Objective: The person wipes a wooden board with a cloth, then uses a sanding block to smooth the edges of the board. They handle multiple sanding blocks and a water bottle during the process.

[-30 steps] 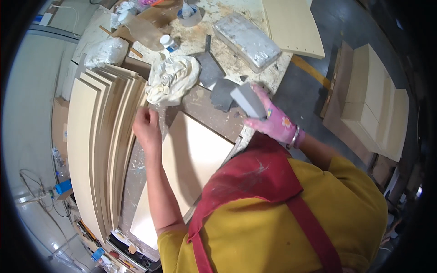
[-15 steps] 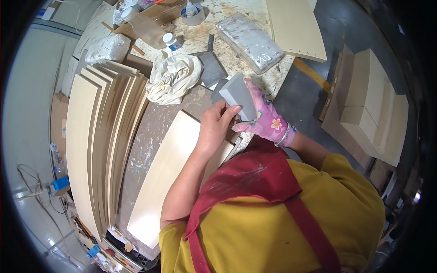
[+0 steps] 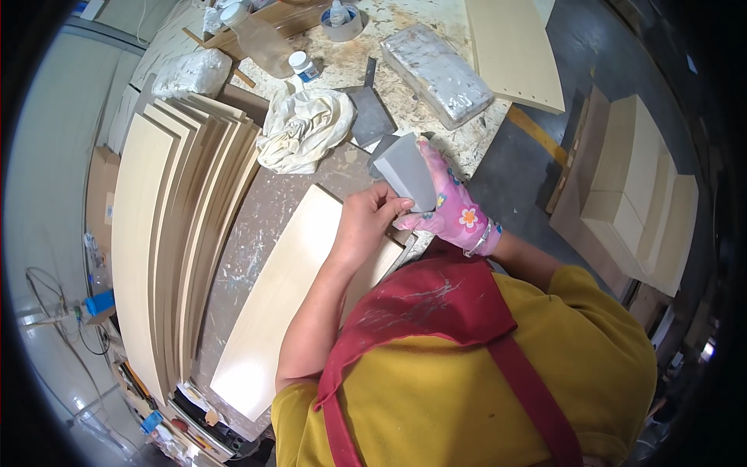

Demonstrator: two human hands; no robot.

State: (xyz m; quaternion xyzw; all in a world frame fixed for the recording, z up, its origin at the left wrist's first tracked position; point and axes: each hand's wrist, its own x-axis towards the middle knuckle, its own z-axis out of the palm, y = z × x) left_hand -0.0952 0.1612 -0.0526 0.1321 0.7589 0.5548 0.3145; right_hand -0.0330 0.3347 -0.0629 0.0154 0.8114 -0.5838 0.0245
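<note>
A grey rectangular block point(image 3: 408, 173), which looks like a sanding block, is held up over the near edge of the bench. My right hand point(image 3: 461, 210), in a pink flowered glove, grips it along its right side. With thumb and fingers closed, my bare left hand point(image 3: 370, 215) pinches the block's lower corner; some fingertips are hidden behind it. Under my left forearm lies a long, pale curved wooden board point(image 3: 280, 288) on the brown work surface point(image 3: 247, 233). Just beyond the block are dark grey sheets point(image 3: 372, 117), and a crumpled cream cloth point(image 3: 302, 131) is to their left.
Several curved boards point(image 3: 167, 233) stand stacked at the left. A plastic-wrapped block point(image 3: 437, 74), a small white bottle point(image 3: 303, 66), a tape roll point(image 3: 341, 25) and a clear bottle point(image 3: 261, 43) sit on the far bench. Another panel point(image 3: 513, 58) overhangs its right edge. Pale pieces point(image 3: 634, 194) are stacked at right.
The whole view has shifted slightly. Both hands keep hold of the grey block, which has turned a little, showing more of its broad face.
</note>
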